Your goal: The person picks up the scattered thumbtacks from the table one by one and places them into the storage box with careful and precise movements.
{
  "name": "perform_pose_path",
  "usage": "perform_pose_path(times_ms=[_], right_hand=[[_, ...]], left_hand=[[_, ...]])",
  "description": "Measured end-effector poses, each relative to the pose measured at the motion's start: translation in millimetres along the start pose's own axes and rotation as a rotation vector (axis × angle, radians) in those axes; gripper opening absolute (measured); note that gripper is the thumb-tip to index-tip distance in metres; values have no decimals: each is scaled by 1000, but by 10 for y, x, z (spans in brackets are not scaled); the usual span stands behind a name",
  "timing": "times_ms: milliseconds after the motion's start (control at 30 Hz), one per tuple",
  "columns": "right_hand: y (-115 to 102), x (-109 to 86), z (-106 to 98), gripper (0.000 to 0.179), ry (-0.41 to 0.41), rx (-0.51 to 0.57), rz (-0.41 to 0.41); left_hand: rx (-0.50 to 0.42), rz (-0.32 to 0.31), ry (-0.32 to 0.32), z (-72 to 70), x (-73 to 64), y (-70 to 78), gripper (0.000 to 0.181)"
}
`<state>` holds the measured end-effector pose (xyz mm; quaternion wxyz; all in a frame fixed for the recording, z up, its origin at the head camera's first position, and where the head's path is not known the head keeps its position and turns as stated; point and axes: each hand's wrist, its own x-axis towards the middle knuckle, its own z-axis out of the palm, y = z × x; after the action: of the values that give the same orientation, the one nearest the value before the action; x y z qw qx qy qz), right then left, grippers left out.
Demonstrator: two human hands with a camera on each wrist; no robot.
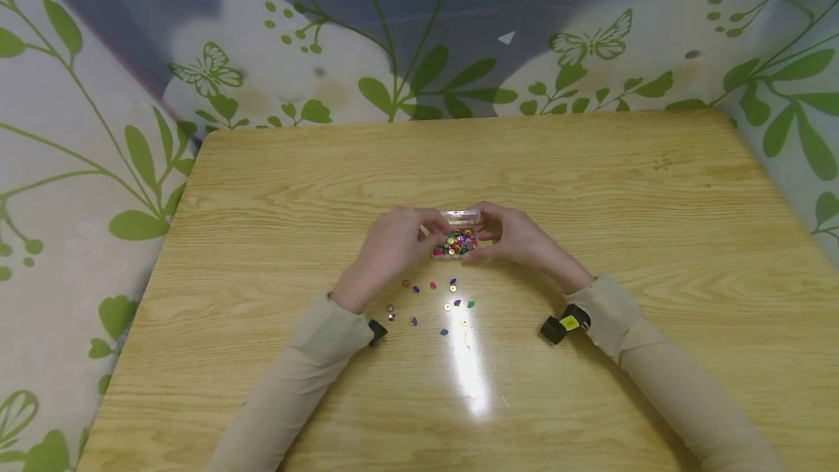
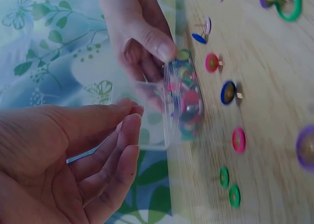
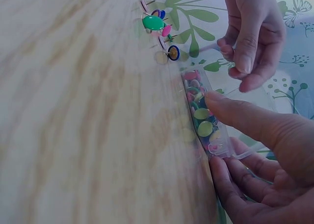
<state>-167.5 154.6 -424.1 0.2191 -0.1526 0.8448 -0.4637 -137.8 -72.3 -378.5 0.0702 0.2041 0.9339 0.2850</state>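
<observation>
Between the left hand (image 1: 393, 242) and the right hand (image 1: 518, 239), one small clear plastic box (image 3: 224, 146), gripped at its end by the right hand, thumb on the near side and fingers curled round. On the box's far side from the wrists, one clear lid (image 1: 462, 218), raised and open. At the box's other end, the left hand, drawn narrow, thumb close to the fingertips; impossible to tell from these views if pinching anything. Beyond both hands, a broad band of bare wood up to the far edge of the desk (image 1: 655, 181), with leaf-patterned covering (image 1: 429, 97) behind. Out to the left of the left hand and to the right of the right hand, wide room before either side edge, both well apart from the fingers. Nearer the body than the hands, more open wood past the scattered loose tacks (image 1: 448, 307). Of these, roughly thirteen countable in the head view, all between the two wrists, two lying closest to the left one. Inside the box, beside the left fingertips, many coloured tacks (image 1: 457, 241), too crowded to count. Below the hands, two pale sleeves (image 1: 612, 315) and two black wrist cameras (image 1: 564, 324), one on each side.
</observation>
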Motion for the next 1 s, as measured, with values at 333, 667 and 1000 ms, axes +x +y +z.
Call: perform_pose_path(times_ms=[333,667,1000], right_hand=[[8,-10,0,67,7,1,8],[6,-16,9,69,7,-9,7],[8,-11,-4,67,3,-3,-3]], left_hand=[[21,-49,1,-122,-120,-161,10],[22,-107,-122,-184,-269,-330,2],[96,-136,-172,-115,-277,-390,5]])
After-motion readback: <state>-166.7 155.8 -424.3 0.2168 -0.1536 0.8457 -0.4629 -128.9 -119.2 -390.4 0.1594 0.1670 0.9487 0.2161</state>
